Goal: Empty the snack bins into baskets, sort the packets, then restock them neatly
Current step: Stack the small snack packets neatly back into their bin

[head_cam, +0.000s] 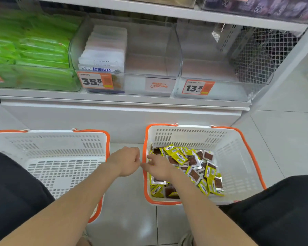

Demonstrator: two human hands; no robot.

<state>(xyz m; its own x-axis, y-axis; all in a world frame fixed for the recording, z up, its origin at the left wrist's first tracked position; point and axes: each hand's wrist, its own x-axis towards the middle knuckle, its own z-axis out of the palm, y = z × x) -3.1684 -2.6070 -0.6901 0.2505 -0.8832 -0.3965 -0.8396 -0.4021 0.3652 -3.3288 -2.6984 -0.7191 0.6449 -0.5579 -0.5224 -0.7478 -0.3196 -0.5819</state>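
Lower centre: the left hand (126, 161) hung curled together, holding nothing visible; the right hand (159, 168), fingers apart, touched yellow snack packets (194, 167) inside the right-hand basket (238, 157).

Two bare forearms (89, 197) with no sleeves in view, bare left hand (126, 161), bare right hand (158, 168), plain matte black shorts (12, 189) covering both thighs at the frame's sides, pale grey shoe toe (186, 239) at the bottom edge, detail too blurred to tell
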